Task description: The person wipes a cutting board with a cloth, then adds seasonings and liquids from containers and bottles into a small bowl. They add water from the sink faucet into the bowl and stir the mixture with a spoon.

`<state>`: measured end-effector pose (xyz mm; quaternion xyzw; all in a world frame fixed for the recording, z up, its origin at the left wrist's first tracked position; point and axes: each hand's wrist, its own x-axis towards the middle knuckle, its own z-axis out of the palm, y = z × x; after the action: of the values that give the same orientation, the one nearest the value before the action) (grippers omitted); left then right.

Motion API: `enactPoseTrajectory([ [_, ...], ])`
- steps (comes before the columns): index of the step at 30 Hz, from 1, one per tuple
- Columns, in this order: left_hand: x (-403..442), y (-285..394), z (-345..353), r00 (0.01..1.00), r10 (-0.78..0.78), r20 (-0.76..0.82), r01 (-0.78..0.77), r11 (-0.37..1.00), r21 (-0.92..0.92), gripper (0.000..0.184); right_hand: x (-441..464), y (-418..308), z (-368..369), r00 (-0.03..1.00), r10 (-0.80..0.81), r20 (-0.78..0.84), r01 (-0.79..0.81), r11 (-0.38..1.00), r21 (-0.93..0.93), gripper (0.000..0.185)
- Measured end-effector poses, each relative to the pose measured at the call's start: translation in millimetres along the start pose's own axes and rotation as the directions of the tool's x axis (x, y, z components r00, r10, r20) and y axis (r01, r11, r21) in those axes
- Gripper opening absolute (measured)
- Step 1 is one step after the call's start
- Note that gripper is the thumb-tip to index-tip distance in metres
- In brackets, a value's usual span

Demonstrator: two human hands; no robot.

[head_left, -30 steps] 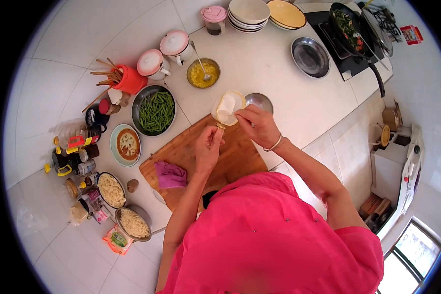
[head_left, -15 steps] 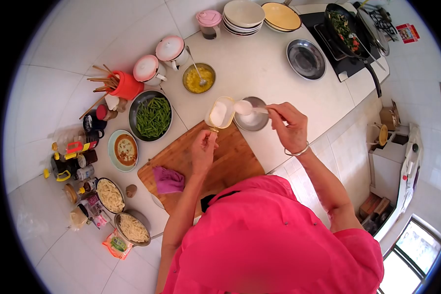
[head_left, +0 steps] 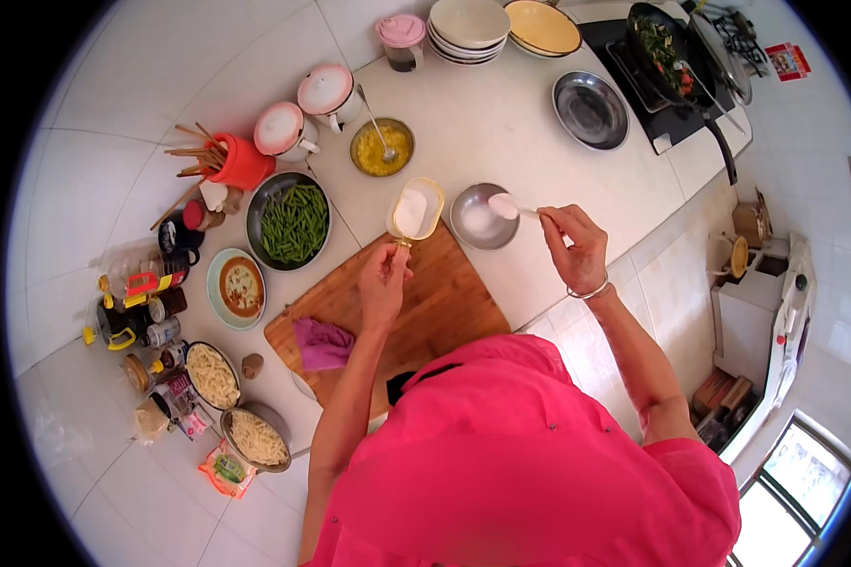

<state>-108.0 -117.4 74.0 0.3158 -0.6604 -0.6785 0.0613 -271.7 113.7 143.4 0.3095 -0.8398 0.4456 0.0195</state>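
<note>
My left hand is closed on the short handle of a clear, gold-rimmed container with white powder inside, held over the far edge of the wooden cutting board. Between the fingers of my right hand is the handle of a white spoon. Its bowl is over the right side of a small metal bowl, which has white powder in its bottom. A purple cloth lies on the board beside my left forearm.
Green beans fill a dark pan on the left, near a bowl of yellow mash. Bottles and bowls of pale strips line the left side. A metal plate and a wok on the stove are at upper right.
My right hand has moved right with the spoon, away from the container and over the metal bowl. My left hand has shifted slightly left with the container.
</note>
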Motion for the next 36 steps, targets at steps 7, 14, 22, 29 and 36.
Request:
enactPoseTrajectory([
  [7, 8.9, 4.0, 2.8, 1.0, -0.027, 0.008, 0.028, 0.999, -0.02, 0.021, 0.7, 10.1, -0.6, 0.998, 0.06, -0.016, -0.059, 0.998, 0.032, 0.012],
  [14, 30.3, -3.0, 12.4, 0.998, -0.06, 0.017, 0.062, 0.99, -0.128, 0.022, 25.5, 1.0, 3.9, 0.929, 0.371, 0.002, -0.336, 0.838, 0.429, 0.012],
  [22, 77.8, 33.3, 31.3, 0.997, -0.072, -0.005, 0.07, 0.982, -0.177, 0.018, 101.7, -14.1, 73.2, 0.997, 0.051, 0.053, -0.061, 0.976, 0.209, 0.012],
  [29, 150.5, 47.2, 45.6, 0.994, -0.048, -0.095, 0.011, 0.934, -0.358, 0.023, 162.0, 15.0, 132.1, 0.985, -0.045, 0.166, 0.039, 0.999, 0.037, 0.032],
  [36, 224.3, 47.1, 65.7, 0.969, -0.075, -0.236, -0.046, 0.882, -0.468, 0.021, 209.6, 63.7, 159.2, 0.972, 0.19, 0.136, -0.208, 0.969, 0.135, 0.033],
])
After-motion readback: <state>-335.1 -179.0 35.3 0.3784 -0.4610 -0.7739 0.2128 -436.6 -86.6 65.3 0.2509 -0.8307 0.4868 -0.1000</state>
